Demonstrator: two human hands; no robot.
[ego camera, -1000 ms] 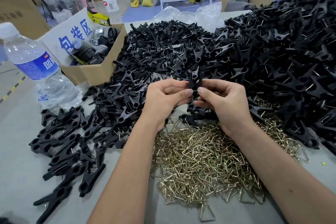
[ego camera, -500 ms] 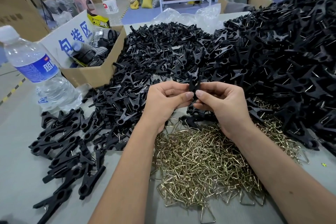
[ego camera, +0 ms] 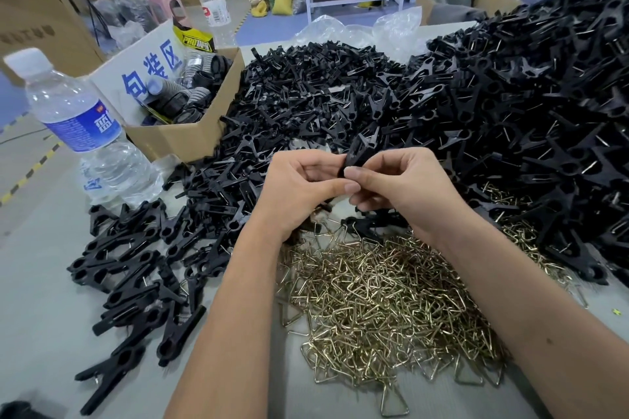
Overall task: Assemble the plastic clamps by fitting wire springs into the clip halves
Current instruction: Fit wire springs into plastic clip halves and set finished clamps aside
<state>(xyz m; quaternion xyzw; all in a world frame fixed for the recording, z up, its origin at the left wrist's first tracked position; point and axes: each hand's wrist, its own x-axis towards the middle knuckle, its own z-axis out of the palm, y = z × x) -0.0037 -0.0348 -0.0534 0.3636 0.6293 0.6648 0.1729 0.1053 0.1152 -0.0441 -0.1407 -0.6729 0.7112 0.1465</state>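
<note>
Two hands meet just above the wire spring pile (ego camera: 384,303), likely so new springs are close to grab. The left hand (ego camera: 303,185) and right hand (ego camera: 403,185) both pinch one black clip (ego camera: 357,151) with curled fingers. Its long side stands nearly upright, top tipped slightly right, away from the pile

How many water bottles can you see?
2: a clear plastic water bottle with a blue label at the table's left edge, and another with a red-and-white label behind the cardboard box.
</note>
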